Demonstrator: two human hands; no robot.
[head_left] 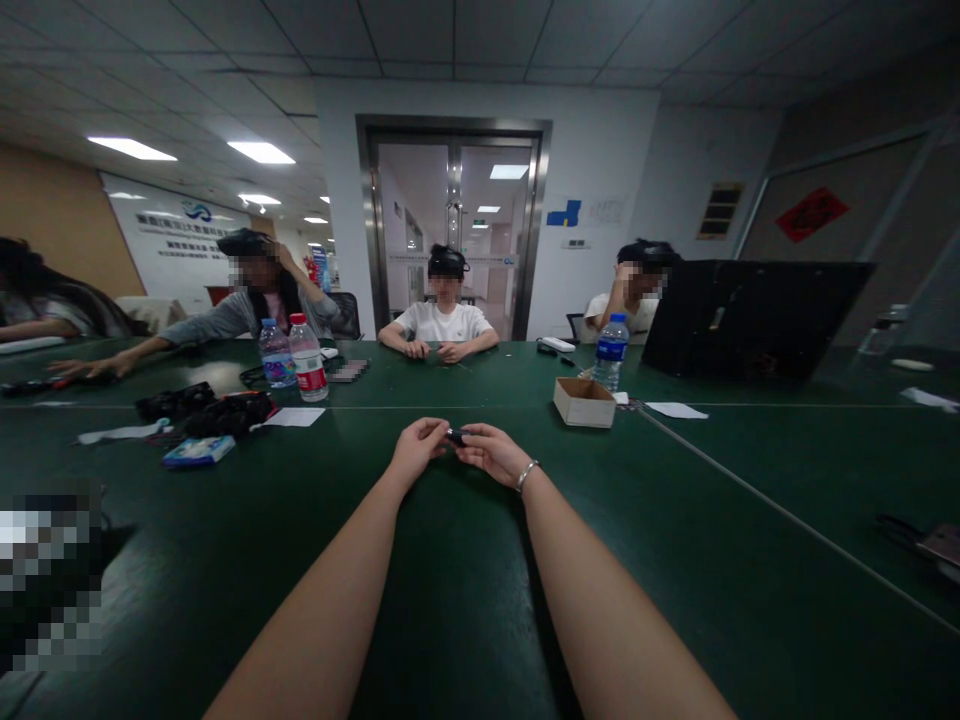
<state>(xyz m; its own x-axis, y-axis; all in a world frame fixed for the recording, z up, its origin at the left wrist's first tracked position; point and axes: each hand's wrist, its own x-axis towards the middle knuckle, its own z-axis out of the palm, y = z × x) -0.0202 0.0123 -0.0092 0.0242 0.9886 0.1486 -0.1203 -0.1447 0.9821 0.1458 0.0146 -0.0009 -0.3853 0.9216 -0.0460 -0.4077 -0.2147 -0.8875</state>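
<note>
Over the green table, my two hands meet in front of me around a small black object with a pale, shiny end. It is short and narrow, and too small in view for me to tell its kind. The fingers of my left hand pinch together at its left, shiny end. My right hand, with a silver bracelet at the wrist, grips the dark right end between thumb and fingers. Part of the object is hidden by my fingertips.
An open cardboard box stands right of my hands, beside a blue-capped bottle. Two more bottles, black gear and a blue packet lie left. A large black monitor stands right. Several people sit across the table.
</note>
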